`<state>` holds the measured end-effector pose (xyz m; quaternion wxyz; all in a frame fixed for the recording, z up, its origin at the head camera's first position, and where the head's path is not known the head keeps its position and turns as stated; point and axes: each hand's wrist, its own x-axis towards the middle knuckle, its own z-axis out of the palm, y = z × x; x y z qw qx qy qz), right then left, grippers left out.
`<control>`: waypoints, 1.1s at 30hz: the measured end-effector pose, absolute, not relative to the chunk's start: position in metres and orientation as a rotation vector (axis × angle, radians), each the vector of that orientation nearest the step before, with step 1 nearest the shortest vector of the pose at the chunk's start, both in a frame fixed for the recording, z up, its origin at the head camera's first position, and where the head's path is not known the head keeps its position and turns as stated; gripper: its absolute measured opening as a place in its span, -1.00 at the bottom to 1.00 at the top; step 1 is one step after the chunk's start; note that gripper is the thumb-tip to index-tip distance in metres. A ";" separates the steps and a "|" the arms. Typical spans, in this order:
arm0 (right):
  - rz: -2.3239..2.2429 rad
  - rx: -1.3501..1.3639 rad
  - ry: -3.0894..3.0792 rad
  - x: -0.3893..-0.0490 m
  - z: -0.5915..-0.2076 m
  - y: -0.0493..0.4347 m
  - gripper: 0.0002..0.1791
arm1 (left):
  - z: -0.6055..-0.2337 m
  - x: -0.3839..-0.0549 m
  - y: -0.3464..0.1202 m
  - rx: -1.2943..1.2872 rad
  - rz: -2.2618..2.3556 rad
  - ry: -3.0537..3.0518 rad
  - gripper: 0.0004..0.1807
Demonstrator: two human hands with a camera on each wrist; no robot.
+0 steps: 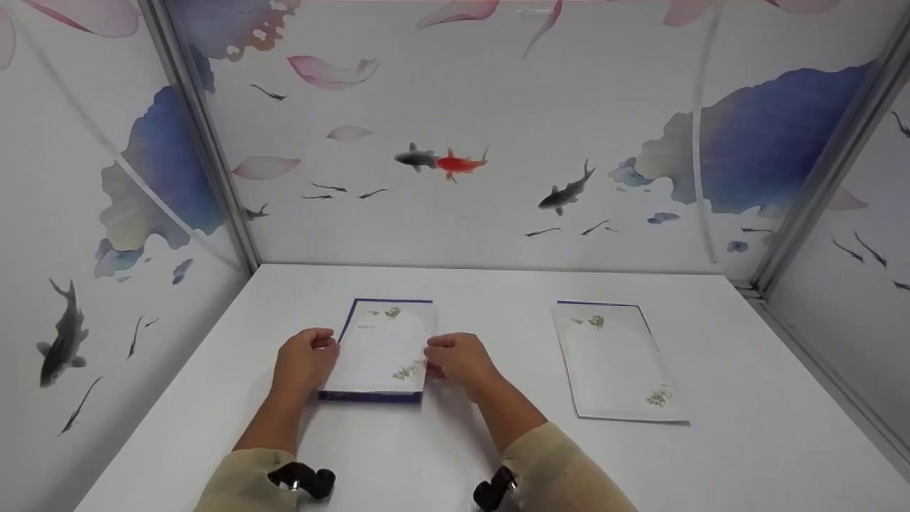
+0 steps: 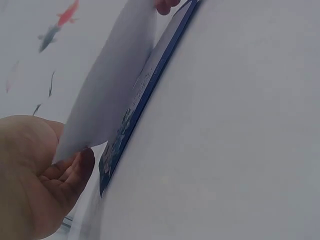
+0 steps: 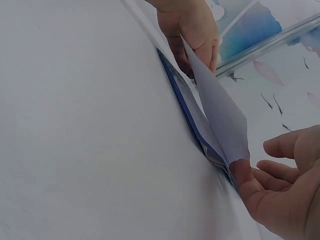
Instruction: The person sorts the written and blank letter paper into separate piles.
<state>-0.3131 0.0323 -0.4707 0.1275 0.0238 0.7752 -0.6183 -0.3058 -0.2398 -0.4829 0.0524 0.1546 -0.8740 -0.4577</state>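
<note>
My left hand (image 1: 303, 363) pinches the left edge of a white paper sheet (image 1: 380, 348), printed with small green plant motifs at two corners. My right hand (image 1: 462, 363) holds the opposite edge, a fingertip against the underside of the sheet in the right wrist view. Below the sheet lies a thin, flat blue-edged booklet (image 2: 142, 97) with a patterned top. Both wrist views show the sheet (image 3: 220, 107) raised at an angle over the booklet. From above, the sheet hides most of it, and only blue strips show along the far, left and near sides.
A second sheet (image 1: 615, 363) with the same plant print lies to the right on the white table (image 1: 498, 455), a blue strip along its far edge. White panels (image 1: 483, 227) painted with fish and petals enclose the table at the back and both sides.
</note>
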 end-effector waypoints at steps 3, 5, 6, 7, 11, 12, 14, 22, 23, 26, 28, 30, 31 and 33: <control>-1.777 0.054 2.269 -0.313 -0.471 0.035 -0.64 | -0.485 -0.307 -0.240 0.460 -1.384 -2.646 -0.57; -1.769 0.048 2.278 -0.313 -0.471 0.036 -0.64 | -0.486 -0.307 -0.241 0.452 -1.382 -2.635 -0.57; -1.764 0.040 2.287 -0.313 -0.471 0.036 -0.64 | -0.486 -0.307 -0.241 0.448 -1.381 -2.634 -0.56; -1.764 0.036 2.290 -0.313 -0.472 0.036 -0.64 | -0.486 -0.307 -0.242 0.444 -1.379 -2.633 -0.56; -1.761 0.024 2.291 -0.312 -0.471 0.035 -0.64 | -0.485 -0.306 -0.244 0.446 -1.368 -2.636 -0.54; -1.762 0.021 2.292 -0.312 -0.471 0.034 -0.63 | -0.484 -0.305 -0.245 0.448 -1.371 -2.635 -0.54; -1.764 0.023 2.290 -0.313 -0.471 0.035 -0.63 | -0.483 -0.305 -0.243 0.464 -1.382 -2.630 -0.53; -1.804 -0.072 2.280 -0.315 -0.471 0.059 -0.58 | -0.478 -0.318 -0.212 0.393 -1.445 -2.594 -0.51; -1.810 -0.072 2.284 -0.317 -0.470 0.063 -0.59 | -0.477 -0.321 -0.206 0.376 -1.452 -2.589 -0.51; -1.823 -0.069 2.299 -0.321 -0.467 0.075 -0.60 | -0.476 -0.327 -0.188 0.329 -1.477 -2.581 -0.51; -1.827 -0.060 2.306 -0.323 -0.466 0.084 -0.60 | -0.476 -0.329 -0.177 0.306 -1.488 -2.577 -0.52; -1.828 -0.042 2.315 -0.325 -0.465 0.094 -0.59 | -0.477 -0.330 -0.166 0.289 -1.499 -2.579 -0.51; -1.829 -0.027 2.321 -0.326 -0.464 0.099 -0.60 | -0.477 -0.331 -0.161 0.274 -1.501 -2.575 -0.52; -1.839 0.003 2.329 -0.329 -0.463 0.110 -0.60 | -0.477 -0.332 -0.150 0.246 -1.517 -2.564 -0.52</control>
